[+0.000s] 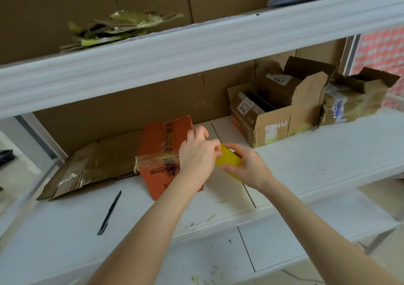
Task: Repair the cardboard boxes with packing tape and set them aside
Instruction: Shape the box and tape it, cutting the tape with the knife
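A broad white lower shelf board (328,153) lay scuffed and speckled with dirt, with dark seams between its panels; a thick white ribbed front rail (196,50) of the upper shelf crossed above it; flat brown cardboard sheets (131,101) lined the back behind both levels; a pink-and-white chequered panel (380,50) stood at the far right; pale beige floor (380,199) showed below; the light was soft and even.

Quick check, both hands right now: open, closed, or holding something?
Left hand: closed, fingers pinch the top edge of the yellow tape roll.
Right hand: closed, grips the same roll.
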